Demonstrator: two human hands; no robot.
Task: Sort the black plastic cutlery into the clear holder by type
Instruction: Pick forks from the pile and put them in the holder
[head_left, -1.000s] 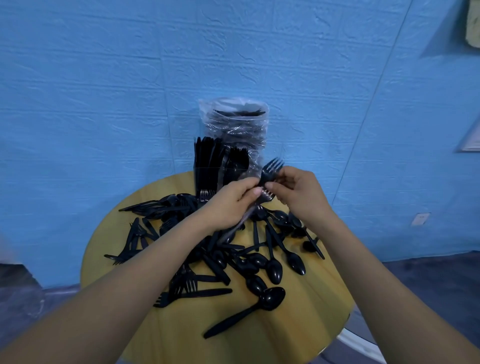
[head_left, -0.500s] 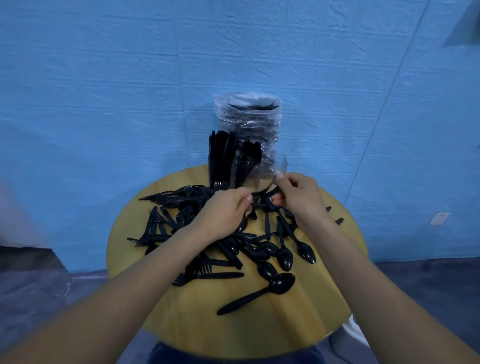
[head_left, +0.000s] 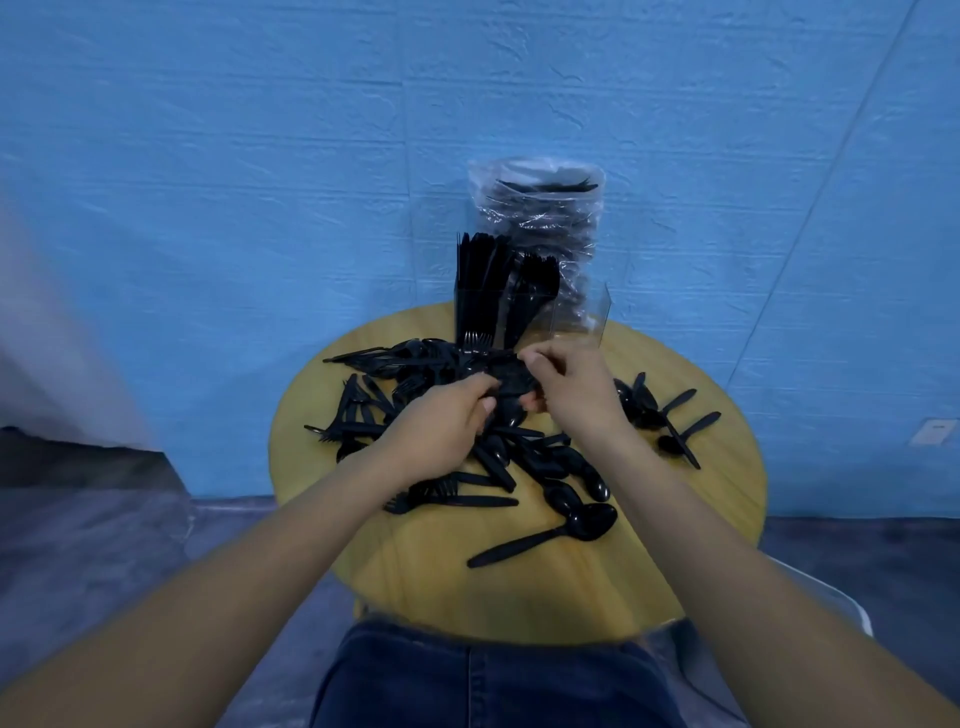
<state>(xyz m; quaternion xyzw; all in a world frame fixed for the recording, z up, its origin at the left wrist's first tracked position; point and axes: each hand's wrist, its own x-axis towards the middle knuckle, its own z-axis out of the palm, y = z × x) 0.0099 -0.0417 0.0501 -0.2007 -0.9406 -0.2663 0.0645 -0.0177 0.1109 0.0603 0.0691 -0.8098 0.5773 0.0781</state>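
**Cutlery Gathered at Round Table**

A round wooden table (head_left: 727, 519) is strewn with black cutlery (head_left: 550, 462). At its far edge, a clear holder (head_left: 582, 317) is partly filled. Mid-pile, cutlery is gripped by the curled left hand (head_left: 441, 426) and right hand (head_left: 571, 389); exact pieces cannot be told.

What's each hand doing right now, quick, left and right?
Left hand: fingers curled, gripping black cutlery from the pile.
Right hand: fingers curled at the same cutlery; whether it grips any cannot be told.
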